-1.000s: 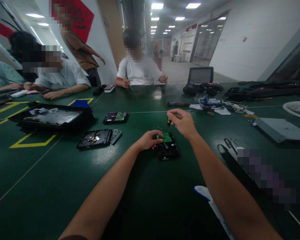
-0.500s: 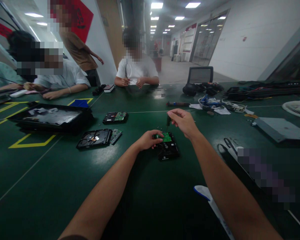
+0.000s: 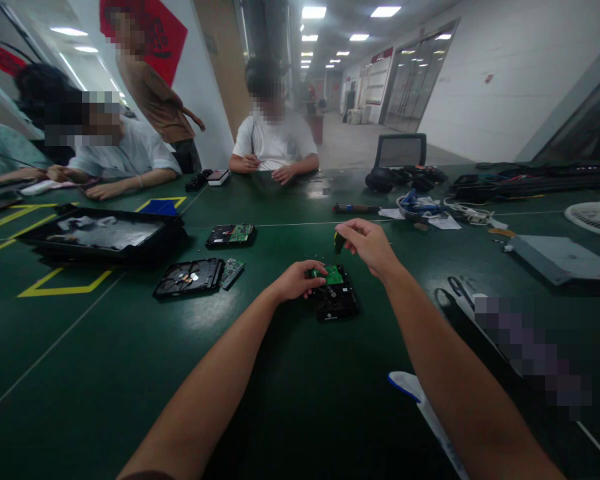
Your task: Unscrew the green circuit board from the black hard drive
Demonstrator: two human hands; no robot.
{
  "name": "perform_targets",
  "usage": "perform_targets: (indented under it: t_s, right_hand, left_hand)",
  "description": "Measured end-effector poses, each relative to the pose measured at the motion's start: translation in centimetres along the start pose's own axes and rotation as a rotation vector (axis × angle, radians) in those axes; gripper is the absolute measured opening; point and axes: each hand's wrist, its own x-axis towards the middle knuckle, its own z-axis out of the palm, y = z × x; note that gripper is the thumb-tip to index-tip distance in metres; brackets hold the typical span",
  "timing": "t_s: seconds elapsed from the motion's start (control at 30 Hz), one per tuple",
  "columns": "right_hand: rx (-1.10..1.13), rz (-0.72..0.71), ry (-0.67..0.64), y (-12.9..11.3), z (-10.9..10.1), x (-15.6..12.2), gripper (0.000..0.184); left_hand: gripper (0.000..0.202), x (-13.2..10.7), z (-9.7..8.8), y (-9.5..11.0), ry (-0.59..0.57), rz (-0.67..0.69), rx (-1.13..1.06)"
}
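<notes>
Left hand [image 3: 296, 281]: fingers curled on the drive [image 3: 336, 301] — steadying it.
Right hand [image 3: 367, 245]: pinched shut around a screwdriver [image 3: 338, 243] — tip over the green board [image 3: 333, 274].

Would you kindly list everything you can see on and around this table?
hard drive: one, black with green board, table centre, under the hands
other drives: two, black, to its left
loose board: one, green, beside the nearer of those
tray: one, black, far left
tool: one, dark, behind the hands
cables: a heap, blue and white, right rear
panel: one, grey, far right
table: one, green
people: at least three, far side
screwdriver: one, yellow and black, over the green board
left hand: one, holding the hard drive's left edge
right hand: one, gripping the screwdriver
</notes>
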Motion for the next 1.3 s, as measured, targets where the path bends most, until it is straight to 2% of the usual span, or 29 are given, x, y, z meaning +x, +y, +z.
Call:
perform_targets:
  t_s: [0.4,0.67,0.87,0.97,1.2,1.3]
  right_hand:
    - [0.165,0.058,-0.101,-0.18,0.37,-0.12,0.029]
    - [0.014,0.038,0.034,0.24,0.01,0.10,0.028]
    - [0.070,0.033,-0.094,-0.37,0.36,-0.22,0.030]
    - [0.092,0.032,-0.115,-0.35,0.41,-0.21,0.031]
    - [-0.021,0.034,0.025,0.18,0.14,0.01,0.029]
    - [-0.011,0.039,0.015,-0.07,0.20,-0.16,0.029]
  left_hand:
    - [0.031,-0.03,0.00,-0.08,0.006,0.012,-0.014]
    - [0.031,0.08,-0.03,-0.16,0.004,-0.008,-0.014]
    - [0.030,0.02,0.03,-0.23,0.014,0.001,-0.017]
    - [0.029,-0.04,0.06,-0.02,0.011,0.003,-0.024]
    - [0.031,-0.03,0.00,0.21,0.012,-0.015,-0.010]
    - [0.032,0.01,-0.02,0.05,0.010,-0.013,-0.015]
